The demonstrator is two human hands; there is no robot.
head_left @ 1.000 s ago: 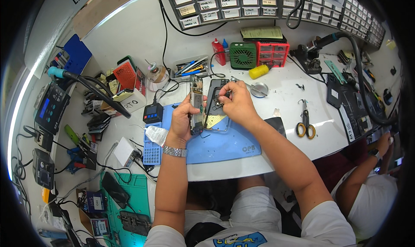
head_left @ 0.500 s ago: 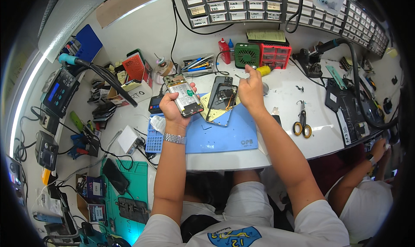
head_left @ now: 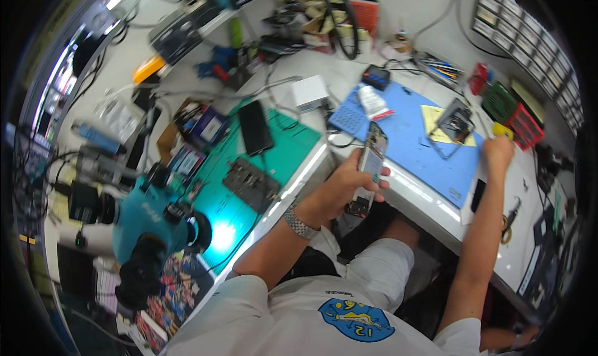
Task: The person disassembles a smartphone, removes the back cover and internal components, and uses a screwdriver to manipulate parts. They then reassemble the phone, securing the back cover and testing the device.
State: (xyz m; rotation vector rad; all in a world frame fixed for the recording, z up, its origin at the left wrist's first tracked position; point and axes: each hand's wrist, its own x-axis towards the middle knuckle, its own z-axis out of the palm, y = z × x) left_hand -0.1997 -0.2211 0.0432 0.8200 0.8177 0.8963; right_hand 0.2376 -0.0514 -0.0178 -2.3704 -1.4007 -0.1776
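Note:
My left hand grips an opened phone with its insides showing, its thumb across it. The phone is tilted upright past the front edge of the bench. My right hand is closed over the right side of the bench, beside a yellow object at its fingertips. What those fingers hold is too blurred to make out. Between the hands, a second dismantled phone lies on a yellow paper on the blue work mat.
A teal microscope stands at left, lighting a green mat with a dark phone and a metal holder. Scissors lie right of the blue mat. A red drawer box and green fan stand behind.
The view has swung left, bringing in the microscope. My left hand has drawn the opened phone back off the mat toward me. My right hand has moved away from the dismantled phone, toward the right.

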